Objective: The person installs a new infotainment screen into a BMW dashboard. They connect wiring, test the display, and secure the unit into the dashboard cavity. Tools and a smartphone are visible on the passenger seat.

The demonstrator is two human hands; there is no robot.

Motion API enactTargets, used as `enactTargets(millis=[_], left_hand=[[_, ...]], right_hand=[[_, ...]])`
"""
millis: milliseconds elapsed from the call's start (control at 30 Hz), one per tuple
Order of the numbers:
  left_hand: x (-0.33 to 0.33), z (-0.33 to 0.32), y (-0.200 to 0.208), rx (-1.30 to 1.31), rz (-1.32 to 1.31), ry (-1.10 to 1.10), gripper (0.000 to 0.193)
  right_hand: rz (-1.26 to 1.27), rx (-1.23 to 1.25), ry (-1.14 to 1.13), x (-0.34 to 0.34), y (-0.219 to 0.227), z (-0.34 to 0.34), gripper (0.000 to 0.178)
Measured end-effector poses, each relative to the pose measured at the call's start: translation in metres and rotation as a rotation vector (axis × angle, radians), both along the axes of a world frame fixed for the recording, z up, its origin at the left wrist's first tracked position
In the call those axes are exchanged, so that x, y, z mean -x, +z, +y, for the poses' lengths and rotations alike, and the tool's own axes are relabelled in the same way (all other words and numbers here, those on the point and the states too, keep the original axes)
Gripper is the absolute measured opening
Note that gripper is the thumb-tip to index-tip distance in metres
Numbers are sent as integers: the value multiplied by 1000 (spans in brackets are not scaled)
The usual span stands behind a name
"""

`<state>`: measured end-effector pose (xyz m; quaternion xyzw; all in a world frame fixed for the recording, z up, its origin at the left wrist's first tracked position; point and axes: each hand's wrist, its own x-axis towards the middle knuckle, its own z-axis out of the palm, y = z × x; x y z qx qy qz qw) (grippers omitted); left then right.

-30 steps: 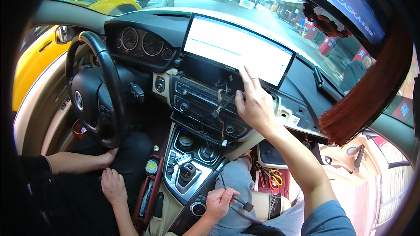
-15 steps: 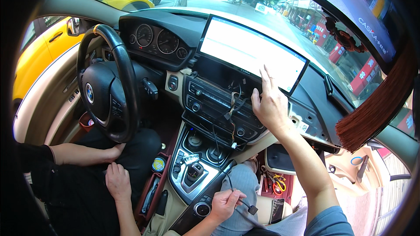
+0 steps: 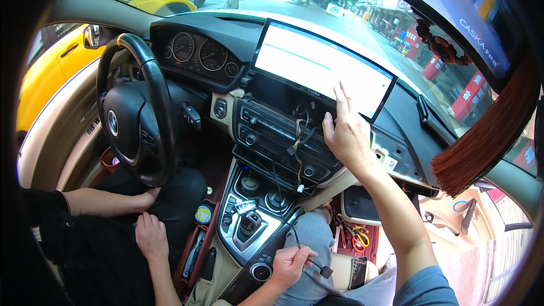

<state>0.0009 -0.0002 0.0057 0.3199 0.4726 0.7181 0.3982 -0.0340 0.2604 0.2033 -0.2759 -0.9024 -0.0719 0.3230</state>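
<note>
A black cable (image 3: 295,232) runs down from the dashboard and is pinched in my left hand (image 3: 290,266), above my thigh. Its dark rectangular plug (image 3: 326,272) sticks out past my fingers to the right. My right hand (image 3: 349,139) is raised to a wide display (image 3: 317,51) that glows mostly white atop the dashboard. Its fingers are stretched out, the tips over the lower part of the screen; whether they touch it I cannot tell. Loose wires (image 3: 300,147) with small connectors dangle below the display, in front of the button panel (image 3: 266,133).
Another person's hands (image 3: 152,237) rest in the driver's seat behind the steering wheel (image 3: 136,107). The gear selector (image 3: 250,222) stands on the console between us. Yellow-handled scissors (image 3: 360,238) lie in the right footwell. A brown tassel (image 3: 481,136) hangs at the right.
A thin line on the white screen has grown longer and darker. The whole view has shifted slightly; both my hands stay in nearly the same places.
</note>
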Motion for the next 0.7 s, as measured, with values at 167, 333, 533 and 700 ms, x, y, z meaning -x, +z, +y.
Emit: enactTargets(millis=[167,333,533,700], left_hand=[[1,1,0,-2,5,1,46],[2,0,-1,-7,-6,-21,36],[4,0,-1,-25,9,-25,36],[5,1,0,-38,12,-20,37]], right_hand=[[-8,-54,18,-2,-6,-2,68],[2,-153,98,-3,-14,-1,68],[-13,-120,78,-3,-17,-1,70],[-28,-124,73,-1,-17,-1,71]])
